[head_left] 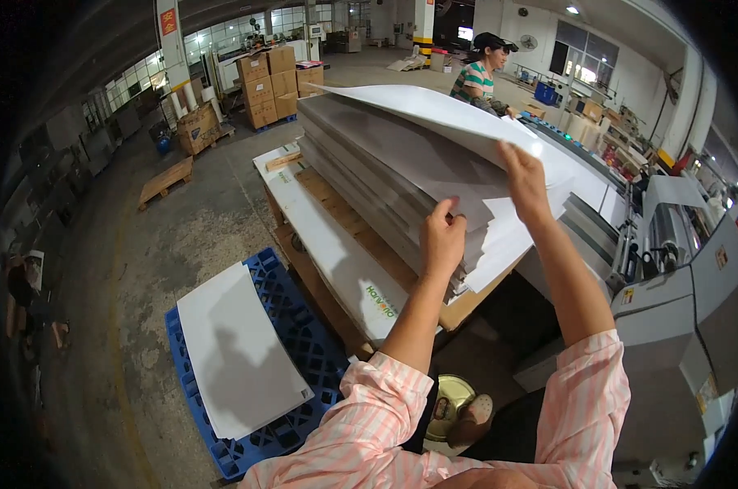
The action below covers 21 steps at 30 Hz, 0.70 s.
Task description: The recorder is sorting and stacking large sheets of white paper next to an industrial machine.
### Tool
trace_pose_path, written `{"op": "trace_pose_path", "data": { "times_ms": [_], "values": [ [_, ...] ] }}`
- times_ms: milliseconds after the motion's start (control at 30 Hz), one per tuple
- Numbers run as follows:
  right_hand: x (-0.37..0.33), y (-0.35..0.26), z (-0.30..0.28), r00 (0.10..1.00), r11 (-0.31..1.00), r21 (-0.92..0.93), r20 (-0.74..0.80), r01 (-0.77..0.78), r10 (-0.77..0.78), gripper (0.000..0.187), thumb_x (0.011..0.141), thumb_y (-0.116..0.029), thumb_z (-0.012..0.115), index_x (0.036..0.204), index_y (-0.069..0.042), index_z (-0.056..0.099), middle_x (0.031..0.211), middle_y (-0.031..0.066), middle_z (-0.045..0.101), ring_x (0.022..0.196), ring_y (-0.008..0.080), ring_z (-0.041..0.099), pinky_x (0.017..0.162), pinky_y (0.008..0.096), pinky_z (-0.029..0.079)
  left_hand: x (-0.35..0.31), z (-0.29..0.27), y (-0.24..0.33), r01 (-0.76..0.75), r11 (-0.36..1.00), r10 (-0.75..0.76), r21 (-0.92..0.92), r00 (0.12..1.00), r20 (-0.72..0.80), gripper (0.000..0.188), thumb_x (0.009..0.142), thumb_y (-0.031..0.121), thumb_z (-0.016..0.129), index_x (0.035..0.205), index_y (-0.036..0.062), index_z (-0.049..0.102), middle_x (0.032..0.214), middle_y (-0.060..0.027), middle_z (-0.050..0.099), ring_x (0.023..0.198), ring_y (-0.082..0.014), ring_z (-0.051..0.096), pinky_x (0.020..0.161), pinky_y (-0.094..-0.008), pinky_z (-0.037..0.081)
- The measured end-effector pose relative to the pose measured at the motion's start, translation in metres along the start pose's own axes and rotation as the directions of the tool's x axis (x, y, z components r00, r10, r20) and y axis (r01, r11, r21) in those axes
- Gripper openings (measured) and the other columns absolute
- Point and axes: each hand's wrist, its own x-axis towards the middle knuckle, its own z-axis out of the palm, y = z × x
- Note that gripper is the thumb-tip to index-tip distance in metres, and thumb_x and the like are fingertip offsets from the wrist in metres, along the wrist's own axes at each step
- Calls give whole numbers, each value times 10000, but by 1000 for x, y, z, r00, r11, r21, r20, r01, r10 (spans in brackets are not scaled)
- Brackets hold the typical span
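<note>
A tall stack of large paperboard sheets (369,175), white on top and greyish along its layered side, stands in front of me. The top white sheet (434,104) is lifted and bowed, with a shadowed gap below it. My right hand (525,181) is closed on its near right edge, thumb and fingers pinching it. Lower and to the left, my left hand (444,238) is held at the stack's near corner. Its fingers are curled, and whatever is between them is hidden.
A wooden pallet with a white board (336,253) bears the stack. At lower left, a blue plastic pallet (275,285) carries white sheets (238,350). A grey machine (671,318) stands close on the right. A co-worker (475,80) is beyond the stack; cardboard boxes (269,84) stand farther back.
</note>
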Motion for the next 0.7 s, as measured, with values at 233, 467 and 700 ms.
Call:
{"op": "trace_pose_path", "data": {
  "times_ms": [233,467,700],
  "values": [
    [-36,17,-6,916,806,-520,395,284,-68,264,900,-185,530,1102,-38,614,1002,146,652,916,247,616,809,330,473,-5,-3,10,82,928,-140,-364,981,-134,457,764,15,569,1189,-87,435,828,-90,603,684,-131,559,585,-246,454],
    [-54,17,-7,772,663,-492,599,564,-211,318,841,-226,587,1113,-64,609,1097,126,602,1071,300,498,917,400,389,-5,-13,14,150,863,-165,-483,986,10,364,828,95,582,1155,-47,510,892,-80,607,759,-106,567,572,-223,444],
    [-37,20,-7,909,743,-552,375,378,-183,249,896,-238,522,1029,-71,651,962,103,647,887,283,566,783,357,444,-14,-33,31,-346,896,328,279,938,110,214,759,140,634,942,33,669,1066,-120,603,977,-290,526,872,-354,427]
  ]
}}
